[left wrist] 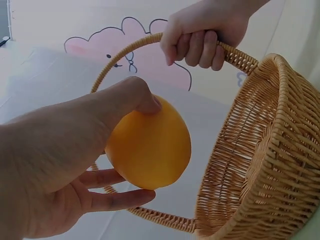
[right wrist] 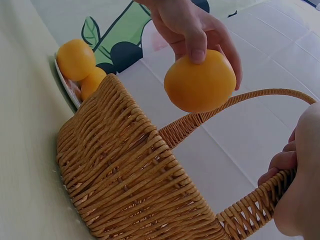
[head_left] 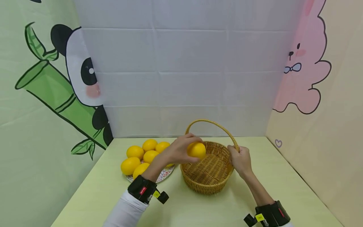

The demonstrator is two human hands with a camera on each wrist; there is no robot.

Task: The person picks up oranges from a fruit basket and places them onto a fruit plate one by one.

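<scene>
My left hand (head_left: 182, 149) holds a yellow lemon-like fruit (head_left: 197, 150) between thumb and fingers, above the left rim of a round wicker basket (head_left: 206, 188). The thumb lies on top of the fruit (left wrist: 152, 145) in the left wrist view, with fingers under it. The basket stands on the table, its woven floor showing. With curled fingers, my right hand (head_left: 241, 159) grips the right side of its arched handle (head_left: 211, 121). Seen from the right wrist, the held fruit (right wrist: 200, 82) hangs over the far side of the basket (right wrist: 130, 170).
Left of the basket, a patterned plate (head_left: 165, 173) carries several more yellow fruits (head_left: 130, 166), partly hidden by my left forearm. The pale table (head_left: 93, 195) meets a grey wall cloth (head_left: 187, 88) behind, with cartoon-printed side walls left and right.
</scene>
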